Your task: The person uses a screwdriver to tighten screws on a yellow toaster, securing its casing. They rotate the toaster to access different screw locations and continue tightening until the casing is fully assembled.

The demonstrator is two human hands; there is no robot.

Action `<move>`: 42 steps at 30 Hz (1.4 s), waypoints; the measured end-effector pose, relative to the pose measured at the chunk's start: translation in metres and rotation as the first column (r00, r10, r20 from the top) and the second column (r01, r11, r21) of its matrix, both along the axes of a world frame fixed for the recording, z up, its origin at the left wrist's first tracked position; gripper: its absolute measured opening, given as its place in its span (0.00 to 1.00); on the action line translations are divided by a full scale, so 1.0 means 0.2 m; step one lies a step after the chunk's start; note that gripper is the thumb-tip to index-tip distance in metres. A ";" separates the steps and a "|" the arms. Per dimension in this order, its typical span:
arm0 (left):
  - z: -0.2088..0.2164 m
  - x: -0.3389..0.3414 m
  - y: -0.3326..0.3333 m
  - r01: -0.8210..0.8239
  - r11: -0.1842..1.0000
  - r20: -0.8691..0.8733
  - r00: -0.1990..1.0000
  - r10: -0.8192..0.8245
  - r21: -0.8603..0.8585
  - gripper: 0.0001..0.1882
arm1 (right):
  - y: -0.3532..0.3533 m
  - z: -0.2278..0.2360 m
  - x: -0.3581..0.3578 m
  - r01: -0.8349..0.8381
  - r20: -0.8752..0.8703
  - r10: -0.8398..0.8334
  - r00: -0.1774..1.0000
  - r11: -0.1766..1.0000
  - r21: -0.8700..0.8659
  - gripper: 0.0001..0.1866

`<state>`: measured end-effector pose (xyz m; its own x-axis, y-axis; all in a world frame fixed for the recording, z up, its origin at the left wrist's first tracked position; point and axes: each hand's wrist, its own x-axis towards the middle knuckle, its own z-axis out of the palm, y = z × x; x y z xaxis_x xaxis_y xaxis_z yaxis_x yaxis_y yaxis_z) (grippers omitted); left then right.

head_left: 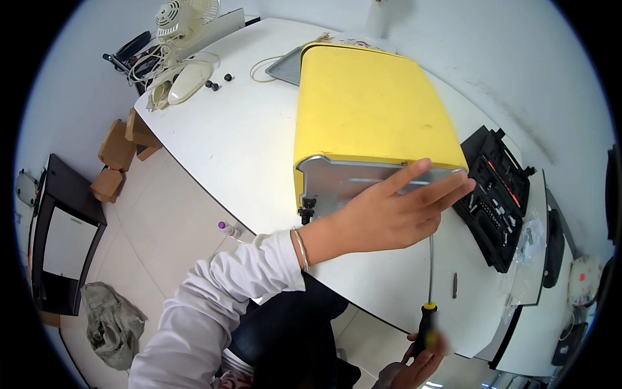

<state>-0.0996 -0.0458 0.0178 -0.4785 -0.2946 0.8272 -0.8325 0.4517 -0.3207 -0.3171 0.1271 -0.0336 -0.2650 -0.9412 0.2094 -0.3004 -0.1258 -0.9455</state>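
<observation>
A boxy yellow appliance casing point(376, 107) stands on the white table in front of me. Its grey metal panel point(337, 178) faces my side, and a black foot point(307, 211) sticks out at the lower left corner. My left hand point(385, 217) reaches across that panel with its fingers spread, their tips at the upper right edge. Low at the right, my right hand point(421, 369) is closed around the black-and-yellow handle of a screwdriver point(426, 321). The shaft points up toward the casing; its tip is hidden behind my left hand.
An opened black tool case point(492, 201) lies right of the casing, and a small dark bit point(455, 285) lies nearer. Far left are a fan point(178, 23) and several black knobs point(214, 85). A grey tray point(285, 68) sits behind. Cardboard boxes point(116, 146) are on the floor.
</observation>
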 end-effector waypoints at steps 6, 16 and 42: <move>0.06 0.00 0.16 0.196 0.946 -0.068 0.981 -0.184 0.257 0.06 | 0.14 0.03 -0.06 -0.012 0.002 0.012 1.000 0.997 -0.073 0.29; -0.06 0.14 0.58 0.290 0.824 -0.323 0.936 -0.140 0.486 0.13 | 0.36 0.14 -0.14 -0.225 -0.055 0.227 0.972 0.973 0.055 0.26; -0.40 0.42 1.18 0.519 0.300 -0.567 0.818 0.098 0.800 0.15 | 0.48 0.23 -0.17 -0.467 -0.070 0.564 0.823 0.740 0.484 0.12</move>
<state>-0.0158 0.1907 -0.0614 -0.3389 -0.9200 0.1968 -0.5263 0.3588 0.7709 -0.3510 0.2222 0.0118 0.2892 -0.9229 -0.2543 -0.4957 0.0829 -0.8645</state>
